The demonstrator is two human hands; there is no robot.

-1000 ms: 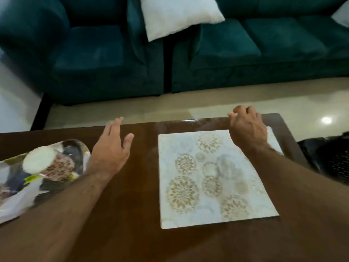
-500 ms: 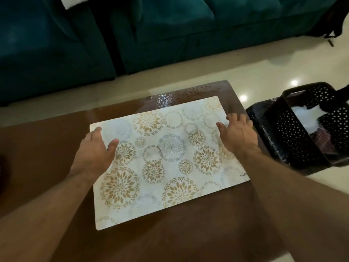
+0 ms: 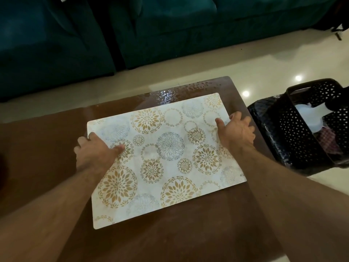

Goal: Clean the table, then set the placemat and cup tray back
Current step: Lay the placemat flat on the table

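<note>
There is only one view, from a camera on the person's head. It looks forward and steeply down at a brown table (image 3: 188, 233), from close above it. Both forearms enter from the bottom edge. The wide lens bends the edges. At the top it reaches a dark green sofa (image 3: 160, 29), at the right a black basket (image 3: 294, 133) on the floor.

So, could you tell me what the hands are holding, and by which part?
The placemat: left hand grips its left edge, right hand its right edge.
</note>
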